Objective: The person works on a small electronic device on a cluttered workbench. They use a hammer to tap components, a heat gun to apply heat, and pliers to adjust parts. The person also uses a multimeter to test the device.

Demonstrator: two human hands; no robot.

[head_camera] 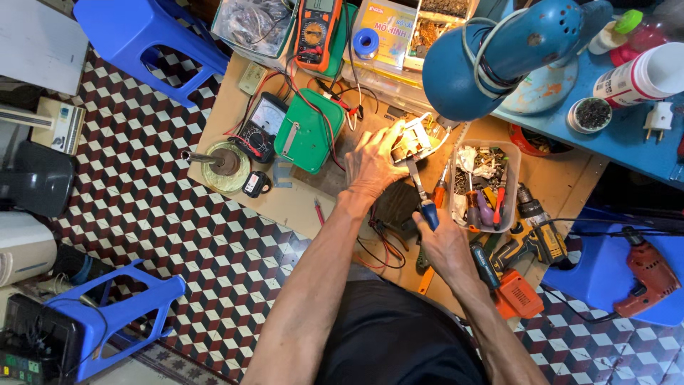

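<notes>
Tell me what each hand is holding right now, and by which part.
The right hand grips a screwdriver by its blue handle, shaft toward the small lit part. The left hand holds that part from its left side; exact finger placement is washed out by glare.

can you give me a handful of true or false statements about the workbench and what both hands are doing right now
1. The right hand grips a blue-handled screwdriver. True.
2. The left hand rests on the green box. False: it holds a small part under the blue lamp; the box lies apart, to its left.
3. The clear tub holds screwdrivers and small parts. True.
4. The orange multimeter lies in the tub. False: it lies at the bench's far edge.
5. A red drill lies on a blue stool. True.
</notes>
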